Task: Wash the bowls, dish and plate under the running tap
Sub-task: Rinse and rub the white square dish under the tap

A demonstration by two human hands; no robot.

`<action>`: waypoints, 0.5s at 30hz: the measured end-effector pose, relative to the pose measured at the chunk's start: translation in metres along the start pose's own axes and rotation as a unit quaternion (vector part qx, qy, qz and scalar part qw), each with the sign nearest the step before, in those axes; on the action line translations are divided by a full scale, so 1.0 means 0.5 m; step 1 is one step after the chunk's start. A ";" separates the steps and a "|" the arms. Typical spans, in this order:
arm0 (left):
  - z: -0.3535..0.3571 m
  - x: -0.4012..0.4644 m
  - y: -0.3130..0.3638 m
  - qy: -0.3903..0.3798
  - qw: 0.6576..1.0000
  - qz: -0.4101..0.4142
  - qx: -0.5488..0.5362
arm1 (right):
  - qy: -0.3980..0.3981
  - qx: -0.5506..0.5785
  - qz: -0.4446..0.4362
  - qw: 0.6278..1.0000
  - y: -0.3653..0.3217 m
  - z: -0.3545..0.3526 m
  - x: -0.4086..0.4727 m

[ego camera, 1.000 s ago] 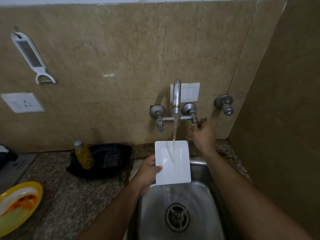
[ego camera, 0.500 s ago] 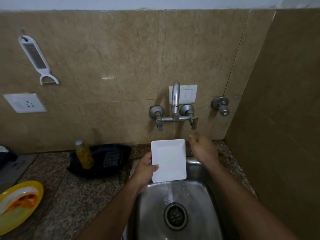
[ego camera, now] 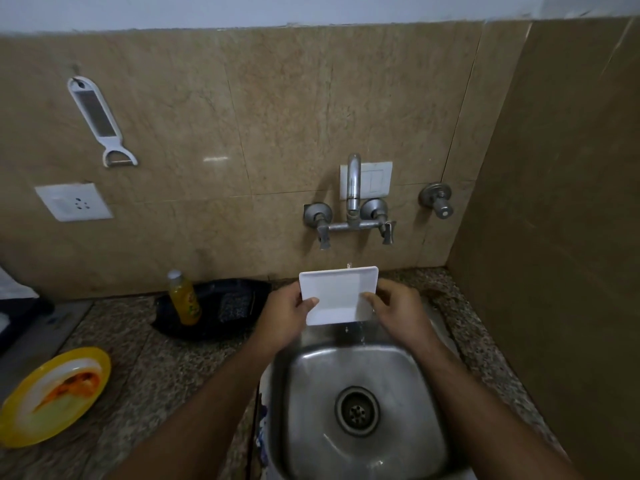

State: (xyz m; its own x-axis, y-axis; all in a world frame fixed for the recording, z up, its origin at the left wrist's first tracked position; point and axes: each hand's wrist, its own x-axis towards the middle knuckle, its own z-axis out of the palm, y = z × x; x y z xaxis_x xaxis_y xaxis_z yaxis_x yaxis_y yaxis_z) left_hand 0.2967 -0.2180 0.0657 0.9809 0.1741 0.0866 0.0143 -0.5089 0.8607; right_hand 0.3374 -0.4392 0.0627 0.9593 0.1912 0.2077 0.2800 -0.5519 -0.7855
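Beige stone tiles back a speckled granite surface (ego camera: 166,368) with a steel sink (ego camera: 360,375) set in it, seen from the head camera. Over the sink's far edge, below the tap (ego camera: 353,185), the left hand (ego camera: 287,313) and right hand (ego camera: 398,313) each grasp a side edge of the white rectangular dish (ego camera: 334,294), thumbs on its face, water dripping from its lower corner. It looks stiff, light, breakable and slippery when wet, so gripping opposite rims suits it. A soiled yellow plate (ego camera: 45,407) waits far left.
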 end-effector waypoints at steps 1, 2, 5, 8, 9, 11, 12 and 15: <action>-0.004 -0.003 0.005 0.012 1.000 0.011 0.023 | 0.010 0.002 -0.008 1.000 -0.002 0.000 -0.005; -0.008 -0.005 0.010 0.020 0.999 0.019 0.044 | 0.018 0.005 -0.014 1.000 -0.005 -0.002 -0.009; -0.014 -0.015 0.023 0.020 0.993 0.054 0.099 | 0.048 -0.005 -0.040 0.998 -0.008 -0.007 -0.024; -0.020 -0.021 0.030 0.036 0.985 0.079 0.149 | 0.080 -0.003 -0.056 0.995 -0.009 -0.008 -0.032; -0.020 -0.024 0.028 0.033 0.979 0.085 0.181 | 0.067 -0.016 -0.046 0.997 -0.010 -0.004 -0.038; -0.017 -0.022 0.018 0.002 0.972 0.058 0.229 | 0.007 -0.068 -0.018 0.997 0.003 0.005 -0.042; -0.014 -0.030 0.007 -0.019 0.973 0.041 0.226 | -0.017 -0.078 -0.014 0.997 0.013 0.013 -0.051; -0.008 -0.044 0.004 -0.021 0.976 0.032 0.213 | -0.005 -0.067 -0.012 0.998 0.018 0.014 -0.053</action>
State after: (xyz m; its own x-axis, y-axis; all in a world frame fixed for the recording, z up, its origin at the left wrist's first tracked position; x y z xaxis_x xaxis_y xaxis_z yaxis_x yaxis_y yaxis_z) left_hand 0.2746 -0.2195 0.0673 0.9893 0.1013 0.1052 0.0241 -0.8236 0.5667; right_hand 0.3144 -0.4436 0.0460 0.9521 0.2135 0.2190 0.3058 -0.6503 -0.6954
